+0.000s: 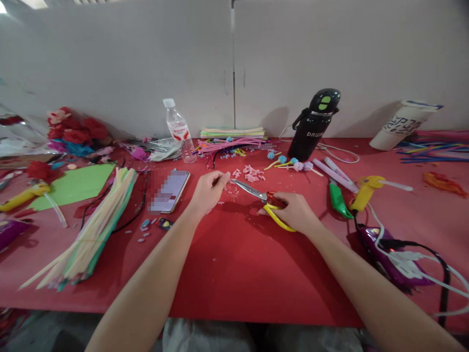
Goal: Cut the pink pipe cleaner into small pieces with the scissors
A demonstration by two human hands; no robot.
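Head view: a pair of metal scissors with yellow-and-red handles point(253, 190) is slanting over the red table point(212, 274), its silver blades lying close together and pointing toward the left hand point(210, 189). A loose heap of short, pale-pink pieces point(253, 173) is resting on the table just beyond the blades, with tiny scraps point(233, 193) lying nearby. The right hand point(296, 210) is gripping the scissors, its fingers wrapping the handles, its forearm reaching in from the lower right. The left hand is stretching forward from the lower left, thumb and fingers pinching narrowly on a small pale-pink bit point(227, 176), partly hidden, just beside the blade tips.
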